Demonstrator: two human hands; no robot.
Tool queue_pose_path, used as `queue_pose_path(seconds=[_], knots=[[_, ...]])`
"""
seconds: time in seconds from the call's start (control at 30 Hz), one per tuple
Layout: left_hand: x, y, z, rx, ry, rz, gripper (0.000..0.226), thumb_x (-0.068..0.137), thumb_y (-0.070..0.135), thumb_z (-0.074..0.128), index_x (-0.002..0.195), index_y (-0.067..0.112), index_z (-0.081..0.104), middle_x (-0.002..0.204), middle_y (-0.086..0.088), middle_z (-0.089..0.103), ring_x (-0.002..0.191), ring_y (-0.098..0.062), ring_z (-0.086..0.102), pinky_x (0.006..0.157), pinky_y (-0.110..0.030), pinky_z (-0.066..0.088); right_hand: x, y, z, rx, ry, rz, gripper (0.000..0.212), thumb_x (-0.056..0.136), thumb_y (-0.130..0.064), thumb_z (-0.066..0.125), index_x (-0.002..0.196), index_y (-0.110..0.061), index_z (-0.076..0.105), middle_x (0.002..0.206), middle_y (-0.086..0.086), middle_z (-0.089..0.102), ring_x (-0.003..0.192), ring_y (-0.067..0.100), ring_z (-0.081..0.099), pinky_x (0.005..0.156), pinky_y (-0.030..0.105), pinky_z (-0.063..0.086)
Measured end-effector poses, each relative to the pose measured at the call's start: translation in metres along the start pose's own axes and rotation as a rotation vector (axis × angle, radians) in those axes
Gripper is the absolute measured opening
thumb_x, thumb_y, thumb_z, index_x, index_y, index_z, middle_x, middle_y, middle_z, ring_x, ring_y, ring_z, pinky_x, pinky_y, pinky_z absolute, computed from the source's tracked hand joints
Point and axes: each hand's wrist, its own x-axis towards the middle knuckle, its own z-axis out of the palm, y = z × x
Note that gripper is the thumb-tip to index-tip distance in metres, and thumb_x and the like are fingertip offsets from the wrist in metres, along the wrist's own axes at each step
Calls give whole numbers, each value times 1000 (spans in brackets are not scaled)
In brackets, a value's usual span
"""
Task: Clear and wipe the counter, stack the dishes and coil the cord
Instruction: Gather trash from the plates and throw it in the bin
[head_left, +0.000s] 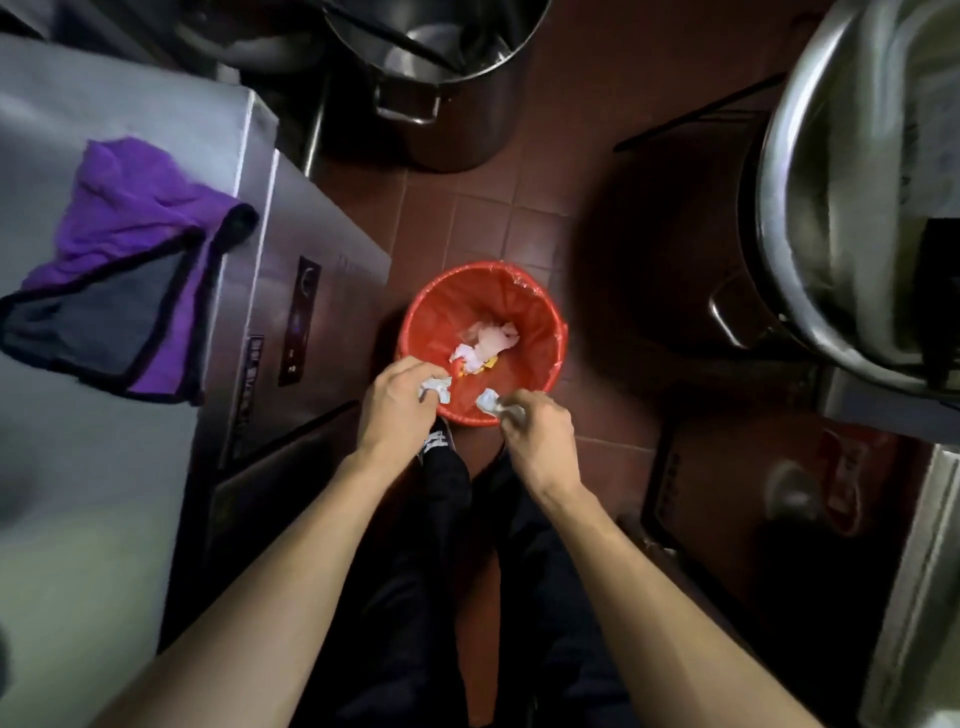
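Two crumpled paper scraps hang over the near rim of the red bin on the floor: the left hand pinches one scrap, the right hand pinches the other scrap. Both sit close to the bin's near edge, so either could drop outside it onto the tiles. The purple cloth lies on the counter to the left.

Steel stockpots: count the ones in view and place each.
2. One stockpot stands on the floor at top centre, beyond the red bin; the second stockpot sits at right, largely covered by a steel basin. Others may be hidden.
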Motion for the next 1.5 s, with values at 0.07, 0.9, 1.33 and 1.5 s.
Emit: queue_pose_path(seconds=[0.07, 0.9, 1.33, 1.5], knots=[[11, -10, 25, 2, -39, -23, 34, 80, -4, 63, 102, 17, 76, 103, 7, 68, 94, -16, 65, 85, -36, 55, 20, 17, 11, -15, -48, -18, 25, 87, 0, 60, 106, -11, 71, 104, 7, 69, 97, 22, 64, 82, 21, 43], [137, -154, 210, 66, -210, -89, 31, 80, 1, 68, 105, 17, 76, 101, -3, 69, 93, -23, 64, 85, -27, 49, 193, 179, 151, -53, -225, 185, 30, 96, -19, 51, 122, -19, 65, 109, 13, 73, 102, 31, 66, 85, 28, 51], [111, -147, 174, 281, -396, -101, 41, 99, 35, 54, 139, 25, 55, 136, -3, 59, 127, -29, 53, 110, -47, 39, 171, 154, 126, -153, -264, 102, 37, 96, -31, 52, 130, -20, 62, 126, 10, 67, 118, 32, 59, 98, 35, 48], [99, -99, 114, 355, -360, -84, 46, 101, 39, 47, 144, 23, 49, 141, -3, 55, 131, -28, 49, 111, -47, 36, 154, 103, 74, -235, -199, -41, 40, 94, -31, 54, 132, -20, 60, 132, 8, 63, 121, 28, 58, 99, 36, 47]])
